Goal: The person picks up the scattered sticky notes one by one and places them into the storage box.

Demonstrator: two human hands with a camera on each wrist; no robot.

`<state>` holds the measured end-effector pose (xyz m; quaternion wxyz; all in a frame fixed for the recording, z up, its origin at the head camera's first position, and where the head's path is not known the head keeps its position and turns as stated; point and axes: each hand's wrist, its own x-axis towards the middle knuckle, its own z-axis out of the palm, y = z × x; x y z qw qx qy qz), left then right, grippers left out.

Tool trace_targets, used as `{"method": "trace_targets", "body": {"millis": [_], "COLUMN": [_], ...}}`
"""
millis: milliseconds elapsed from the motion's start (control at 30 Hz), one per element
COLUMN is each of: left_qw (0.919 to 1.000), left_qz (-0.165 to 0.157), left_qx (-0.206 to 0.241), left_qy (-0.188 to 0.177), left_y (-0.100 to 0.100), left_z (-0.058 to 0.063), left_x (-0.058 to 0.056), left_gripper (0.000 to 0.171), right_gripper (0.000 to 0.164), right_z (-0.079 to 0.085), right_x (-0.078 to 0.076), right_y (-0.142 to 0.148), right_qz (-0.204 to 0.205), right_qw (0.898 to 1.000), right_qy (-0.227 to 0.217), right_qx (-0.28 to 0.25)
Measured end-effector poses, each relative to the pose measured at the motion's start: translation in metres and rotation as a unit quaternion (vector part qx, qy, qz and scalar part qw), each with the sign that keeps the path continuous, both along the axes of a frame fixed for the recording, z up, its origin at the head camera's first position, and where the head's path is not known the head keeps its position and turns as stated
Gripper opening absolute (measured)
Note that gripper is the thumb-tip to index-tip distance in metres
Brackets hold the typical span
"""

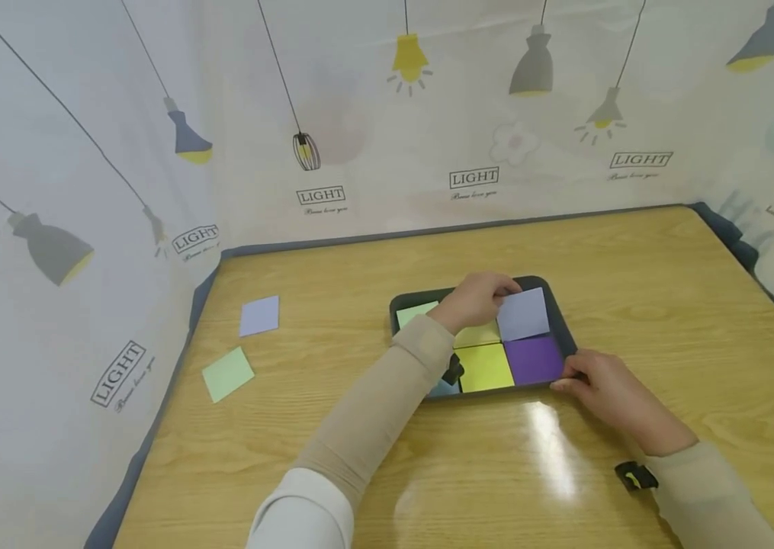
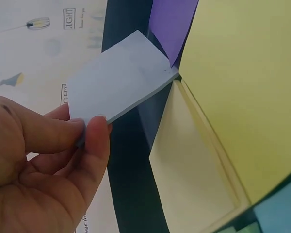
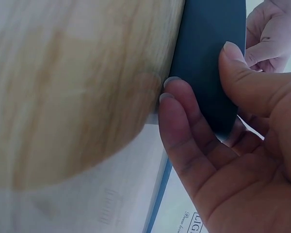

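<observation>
My left hand [image 1: 474, 300] pinches the edge of a pale lavender sticky note pad [image 1: 524, 314] over the far right compartment of a dark tray [image 1: 560, 316]. In the left wrist view the pad [image 2: 121, 73] tilts, with its far corner beside a purple pad [image 2: 172, 29]. Thumb and fingers of my right hand [image 1: 602, 389] grip the tray's near right corner. In the tray, a bright yellow pad [image 1: 486, 367] lies next to the purple one, with a paler yellow pad [image 1: 479, 335] behind it. Light green [image 1: 415, 313] and blue [image 1: 444, 389] pads are partly hidden by my left arm.
Left of the tray, a lavender square [image 1: 259, 316] and a light green square [image 1: 228, 374] lie on the wooden table [image 1: 318, 305]. A cloth printed with lamps [image 1: 387, 137] stands behind the table and along its sides.
</observation>
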<state>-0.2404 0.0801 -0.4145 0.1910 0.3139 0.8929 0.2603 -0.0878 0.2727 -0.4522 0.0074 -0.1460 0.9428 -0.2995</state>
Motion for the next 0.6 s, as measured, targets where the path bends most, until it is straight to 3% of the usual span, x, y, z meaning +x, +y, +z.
{"method": "trace_targets", "body": {"millis": [367,600], "left_qw": [0.9994,0.9998], "left_qz": [0.026,0.019], "left_qx": [0.014,0.006], "left_qy": [-0.017,-0.004], "left_y": [0.0022,0.0027], "left_z": [-0.0050,-0.0099], "left_x": [-0.0019,-0.0026], "left_gripper": [0.036,0.037], "right_gripper": [0.019,0.020], "right_z": [0.0007,0.0013], "right_x": [0.0022,0.0022], "right_y": [-0.0014,-0.0022], "right_qz": [-0.003,-0.004], "right_qw": [1.000,1.000], "right_qy": [0.009,0.007], "right_qx": [0.004,0.003]}}
